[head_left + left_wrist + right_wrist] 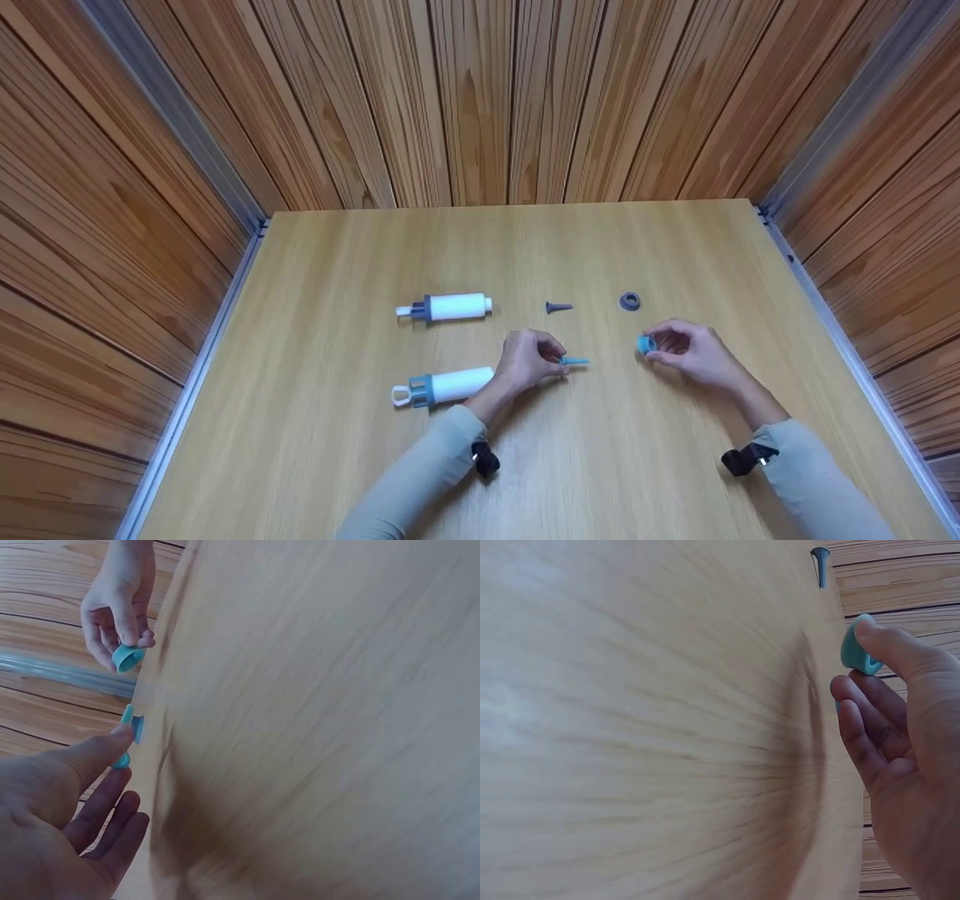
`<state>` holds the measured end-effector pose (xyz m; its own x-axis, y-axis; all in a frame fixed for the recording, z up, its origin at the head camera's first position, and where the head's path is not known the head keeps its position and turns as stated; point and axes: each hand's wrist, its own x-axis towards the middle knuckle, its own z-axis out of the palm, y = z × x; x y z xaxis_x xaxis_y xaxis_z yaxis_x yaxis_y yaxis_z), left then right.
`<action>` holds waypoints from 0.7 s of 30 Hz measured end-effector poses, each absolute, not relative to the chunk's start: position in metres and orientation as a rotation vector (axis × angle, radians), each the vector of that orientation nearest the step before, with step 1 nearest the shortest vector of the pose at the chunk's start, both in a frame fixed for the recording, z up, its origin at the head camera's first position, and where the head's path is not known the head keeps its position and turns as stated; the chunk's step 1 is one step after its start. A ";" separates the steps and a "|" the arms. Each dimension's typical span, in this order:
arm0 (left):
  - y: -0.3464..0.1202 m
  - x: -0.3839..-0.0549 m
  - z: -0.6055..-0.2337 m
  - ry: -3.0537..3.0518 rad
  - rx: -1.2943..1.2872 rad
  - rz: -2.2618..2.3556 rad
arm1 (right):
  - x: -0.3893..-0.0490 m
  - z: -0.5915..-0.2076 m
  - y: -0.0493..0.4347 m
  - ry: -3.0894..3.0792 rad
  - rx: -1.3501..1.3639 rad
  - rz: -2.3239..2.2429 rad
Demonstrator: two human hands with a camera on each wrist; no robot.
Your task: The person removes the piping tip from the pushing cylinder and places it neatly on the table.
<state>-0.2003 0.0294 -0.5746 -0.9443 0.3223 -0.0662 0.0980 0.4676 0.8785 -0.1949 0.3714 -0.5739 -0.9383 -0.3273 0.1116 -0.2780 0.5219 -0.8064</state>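
Note:
My left hand (529, 358) pinches a small teal tapered nozzle (576, 361) between thumb and fingertips, its narrow tip pointing right. In the left wrist view, the thumb covers the middle of this nozzle (127, 715). Over to the right, my right hand (694, 349) holds a teal ring cap (645, 344) by thumb and fingers, close over the table. From the right wrist, the cap (859, 649) shows under the thumb tip. A white syringe-like tube with a teal collar (459, 384) lies beside my left wrist, its right end partly hidden by the hand.
Farther back lies a similar white tube with a dark blue collar (457, 307). To its right are a dark nozzle (558, 307) and a dark ring cap (630, 301). Wood-panelled walls (480, 105) and metal rails (187, 390) border the table (315, 450).

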 end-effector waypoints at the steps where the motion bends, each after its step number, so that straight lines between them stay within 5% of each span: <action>1: 0.030 -0.200 -0.576 2.497 0.367 1.463 | -0.195 -0.575 0.372 2.688 -0.548 -1.404; 12: 0.037 -0.225 -0.624 2.583 0.441 1.340 | -0.196 -0.578 0.377 2.671 -0.544 -1.275; 21: 0.032 -0.207 -0.590 2.569 0.461 1.357 | -0.196 -0.580 0.379 2.651 -0.519 -1.256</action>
<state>-0.2074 0.0315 -0.5904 -0.9314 0.3627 -0.0307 0.1791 0.5300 0.8288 -0.1958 0.3792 -0.5801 -0.9266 -0.3759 0.0022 -0.2397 0.5865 -0.7736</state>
